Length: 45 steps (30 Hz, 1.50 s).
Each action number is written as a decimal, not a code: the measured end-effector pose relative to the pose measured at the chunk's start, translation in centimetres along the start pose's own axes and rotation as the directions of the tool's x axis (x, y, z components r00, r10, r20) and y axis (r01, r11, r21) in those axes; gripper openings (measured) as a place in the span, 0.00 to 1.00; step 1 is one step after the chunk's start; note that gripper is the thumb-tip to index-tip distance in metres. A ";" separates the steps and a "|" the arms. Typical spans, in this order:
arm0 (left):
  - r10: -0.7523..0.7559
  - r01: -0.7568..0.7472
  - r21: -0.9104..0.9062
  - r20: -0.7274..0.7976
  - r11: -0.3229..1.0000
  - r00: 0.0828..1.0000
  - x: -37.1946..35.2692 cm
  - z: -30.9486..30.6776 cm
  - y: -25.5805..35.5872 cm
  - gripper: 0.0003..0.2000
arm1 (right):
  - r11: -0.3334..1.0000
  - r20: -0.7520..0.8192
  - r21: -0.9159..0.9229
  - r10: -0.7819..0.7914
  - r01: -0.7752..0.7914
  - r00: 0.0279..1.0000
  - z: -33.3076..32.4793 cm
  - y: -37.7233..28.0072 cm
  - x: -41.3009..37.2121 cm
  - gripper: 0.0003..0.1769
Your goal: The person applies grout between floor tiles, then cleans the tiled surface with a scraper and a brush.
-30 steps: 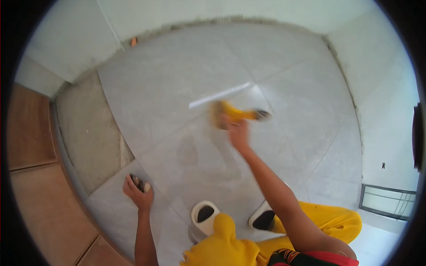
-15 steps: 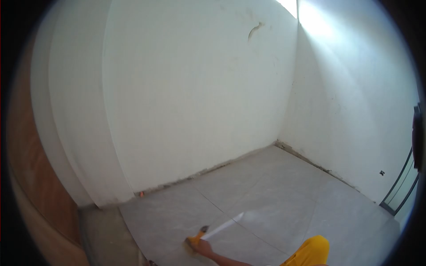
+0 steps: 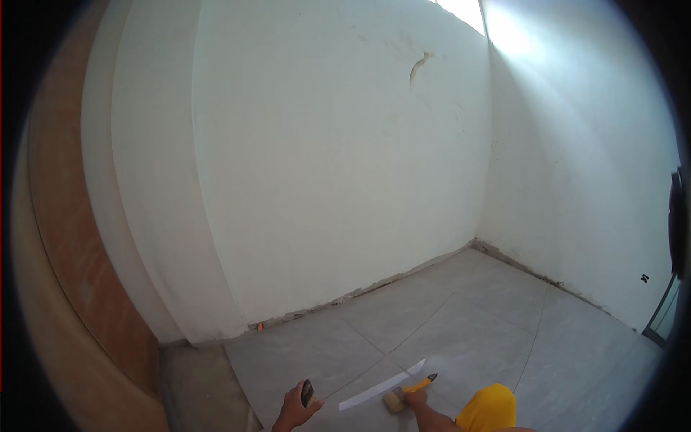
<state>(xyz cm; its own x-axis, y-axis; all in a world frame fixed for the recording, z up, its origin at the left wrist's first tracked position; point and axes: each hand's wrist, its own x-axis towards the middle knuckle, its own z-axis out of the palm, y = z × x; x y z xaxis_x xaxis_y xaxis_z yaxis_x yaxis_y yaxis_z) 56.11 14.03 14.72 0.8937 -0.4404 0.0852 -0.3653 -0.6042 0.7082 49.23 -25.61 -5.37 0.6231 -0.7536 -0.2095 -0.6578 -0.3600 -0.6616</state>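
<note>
My right hand (image 3: 415,398) is closed around the yellow handle of a brush-like tool (image 3: 393,401). This tool has a broad tan head and a black handle tip; its exact kind is not clear. At the lower left, my left hand (image 3: 294,410) grips a small dark, rounded object with a pale edge (image 3: 308,393), too small to identify. Between the hands a narrow white strip (image 3: 378,387) lies slantwise on the grey floor tiles (image 3: 461,338), crossing a joint. The tan head is just below the strip.
My knee in yellow cloth (image 3: 489,409) juts in at the bottom. White walls (image 3: 338,165) meet in a corner behind the tiles. A bare, rough floor patch (image 3: 201,381) and a brown panel (image 3: 101,273) are on the left. An orange bit (image 3: 260,327) sits by the wall base.
My right hand has moved to the right with the yellow-handled tool, from the strip's lower left end to its right part. My left hand has come into view. The camera view has shifted slightly.
</note>
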 end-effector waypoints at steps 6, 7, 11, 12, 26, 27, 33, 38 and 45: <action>-0.230 0.262 -0.377 0.128 0.888 0.965 -2.2 3.9 -2.4 0.38 | 0.807 -0.304 -0.584 -0.121 -0.084 0.945 -1.9 0.8 0.9 0.35; -0.237 0.270 -0.446 0.128 0.853 0.963 -2.5 5.4 -3.6 0.35 | 0.817 -0.313 -0.500 -0.478 0.286 0.821 -2.3 -0.2 -0.2 0.28; -0.353 0.340 -0.530 0.081 0.777 0.932 -3.0 10.3 -5.9 0.28 | 0.855 0.845 0.442 -0.296 -0.270 0.445 3.8 -9.6 -7.1 0.37; -0.369 0.390 -0.539 0.153 0.747 0.917 -2.9 10.5 -6.1 0.28 | 0.848 0.920 0.373 -0.286 -0.377 0.267 2.8 -12.5 -10.9 0.39; -0.621 0.710 0.085 -0.420 0.699 0.661 -11.7 12.3 -19.2 0.33 | 0.805 0.518 0.504 0.009 -0.314 0.856 10.1 -11.1 -11.1 0.18; -0.605 0.770 0.166 -0.526 0.617 0.598 -14.6 11.7 -21.8 0.32 | 0.784 0.444 0.535 0.056 -0.315 0.894 10.7 -10.8 -9.5 0.18; -0.467 0.877 0.347 -0.747 0.332 0.472 -19.0 10.8 -21.6 0.28 | 0.708 0.366 0.601 0.168 -0.371 0.915 14.7 -14.0 -4.7 0.13; -0.471 0.872 0.335 -0.742 0.356 0.478 -19.7 10.7 -22.1 0.27 | 0.729 0.331 0.577 0.205 -0.369 0.921 15.9 -14.7 -3.9 0.10; -0.475 0.866 0.341 -0.732 0.364 0.488 -20.2 10.0 -21.3 0.25 | 0.701 0.391 0.590 0.187 -0.401 0.901 14.4 -14.6 -5.2 0.08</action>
<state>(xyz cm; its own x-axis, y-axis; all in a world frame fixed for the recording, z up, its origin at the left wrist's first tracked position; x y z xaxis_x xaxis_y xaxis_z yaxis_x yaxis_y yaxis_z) 43.23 29.09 -9.09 0.8004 0.5581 0.2187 0.5524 -0.8284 0.0924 61.63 -8.53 -4.97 0.6040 -0.5317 -0.5937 -0.4612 0.3742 -0.8045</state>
